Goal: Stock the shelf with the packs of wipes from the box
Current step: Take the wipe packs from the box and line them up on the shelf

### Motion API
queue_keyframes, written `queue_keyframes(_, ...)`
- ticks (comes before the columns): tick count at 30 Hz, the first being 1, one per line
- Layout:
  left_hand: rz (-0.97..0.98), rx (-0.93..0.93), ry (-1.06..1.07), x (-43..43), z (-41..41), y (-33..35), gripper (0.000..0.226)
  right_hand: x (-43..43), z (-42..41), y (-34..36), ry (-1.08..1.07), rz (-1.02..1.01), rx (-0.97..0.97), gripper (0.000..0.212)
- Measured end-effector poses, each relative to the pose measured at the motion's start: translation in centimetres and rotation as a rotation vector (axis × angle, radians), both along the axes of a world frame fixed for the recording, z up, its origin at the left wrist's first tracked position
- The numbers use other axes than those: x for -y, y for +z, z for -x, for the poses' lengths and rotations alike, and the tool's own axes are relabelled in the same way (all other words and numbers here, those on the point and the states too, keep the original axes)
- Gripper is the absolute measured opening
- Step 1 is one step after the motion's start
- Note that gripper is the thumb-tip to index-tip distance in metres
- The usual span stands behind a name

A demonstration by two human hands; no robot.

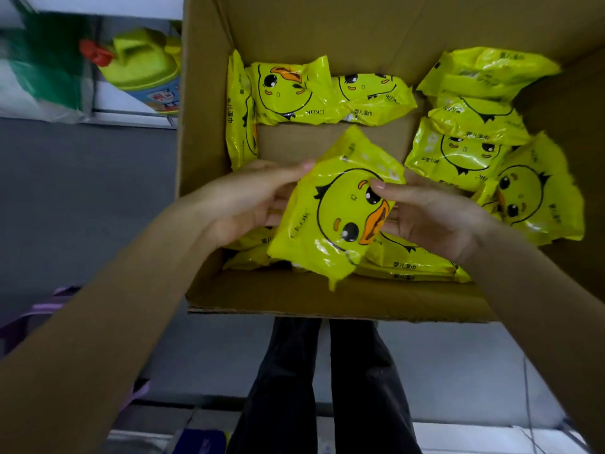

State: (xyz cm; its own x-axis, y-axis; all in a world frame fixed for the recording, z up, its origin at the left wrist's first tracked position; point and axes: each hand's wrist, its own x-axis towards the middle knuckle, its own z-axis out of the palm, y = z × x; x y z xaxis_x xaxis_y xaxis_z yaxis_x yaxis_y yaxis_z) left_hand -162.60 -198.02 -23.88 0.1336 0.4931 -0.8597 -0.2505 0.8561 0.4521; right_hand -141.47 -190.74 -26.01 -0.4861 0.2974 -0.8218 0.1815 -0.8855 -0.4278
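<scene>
Yellow glossy duck-face pack of wipes (pixel 340 211) hangs over the open brown cardboard box (pixel 203 93), pinched at both edges by my left grip (pixel 248 204) and right grip (pixel 429 217). Slick film may slip free, I judge, falling back in.

Looking like shop: box (pixel 203 126) holding many identical packs (pixel 291 90), shelf (pixel 131 113) alongside carrying labelled bottle (pixel 144 63).
</scene>
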Motion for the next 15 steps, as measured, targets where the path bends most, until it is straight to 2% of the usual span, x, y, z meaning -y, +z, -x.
queue_keyframes(2, 0.025, 0.012, 0.088, 0.1, -0.1, -0.1, 0.038, 0.6, -0.1, 0.0, -0.158, 0.038, 0.031, 0.021)
queue_keyframes(7, 0.075, 0.047, 0.453, 0.5, -0.2, -0.5, 0.052, 2.5, 0.2, -0.3, -0.328, 0.104, 0.032, 0.019)
queue_keyframes(9, 0.106, 0.076, 0.452, 0.7, -0.4, -0.9, 0.068, 3.2, 0.5, -0.1, -0.435, 0.105, 0.05, 0.026)
queue_keyframes(12, 0.144, 0.122, 0.42, 1.0, -1.7, -1.1, 0.093, 3.8, 0.9, -0.3, -0.613, 0.107, 0.041, 0.057)
queue_keyframes(13, 0.143, 0.161, 0.456, 1.2, -2.4, -1.2, 0.103, 3.9, 1.0, -0.4, -0.609, 0.081, 0.053, 0.058)
queue_keyframes(15, 0.113, 0.185, 0.49, 1.4, -3.6, -1.3, 0.109, 4.0, 1.1, -0.5, -0.513, -0.02, 0.105, 0.042)
